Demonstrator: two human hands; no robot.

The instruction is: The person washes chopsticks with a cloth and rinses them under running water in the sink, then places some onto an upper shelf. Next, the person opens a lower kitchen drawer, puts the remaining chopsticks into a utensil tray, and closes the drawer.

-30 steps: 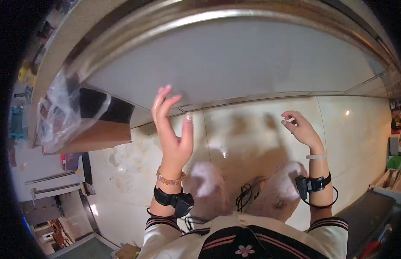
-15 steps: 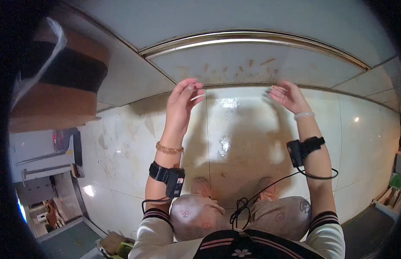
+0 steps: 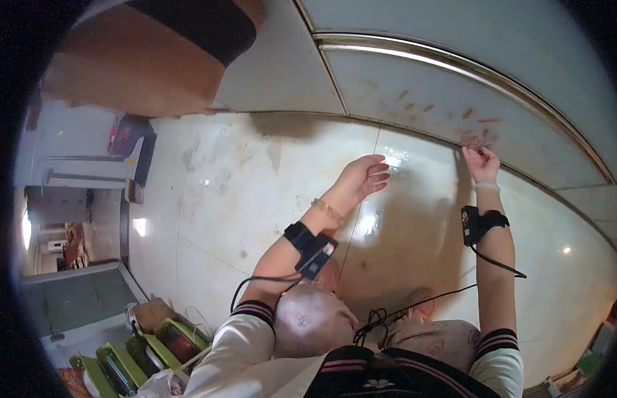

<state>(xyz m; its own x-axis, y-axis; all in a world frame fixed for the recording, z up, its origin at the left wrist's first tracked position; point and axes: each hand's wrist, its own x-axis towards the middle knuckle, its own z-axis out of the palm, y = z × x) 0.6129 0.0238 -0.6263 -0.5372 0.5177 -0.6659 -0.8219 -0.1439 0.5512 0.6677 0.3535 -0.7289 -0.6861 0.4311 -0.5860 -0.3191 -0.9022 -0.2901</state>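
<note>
My left hand [image 3: 368, 176] hovers over the tiled floor [image 3: 308, 192], its fingers loosely bent and apart with nothing in them. Beyond it, a wet glossy patch [image 3: 396, 158] shines on the tile. Farther right, my right hand [image 3: 481, 164] reaches to the foot of the pale wall panel [image 3: 388, 73]. Its fingertips are right at the line where panel and floor meet, slightly curled, with no object visible in them. Just above those fingers, brown flecks [image 3: 468, 114] are scattered over the panel. Both forearms carry strapped black devices.
A cardboard box [image 3: 136, 66] with a black band stands at the upper left. Green bins [image 3: 116, 368] holding various things sit at the lower left. A black cable [image 3: 368, 328] hangs between my knees. A metal trim strip [image 3: 454, 63] crosses the wall.
My view has swung left, so the box and green bins show more. My right hand has moved to the wall's foot, while my left hand stays over the floor.
</note>
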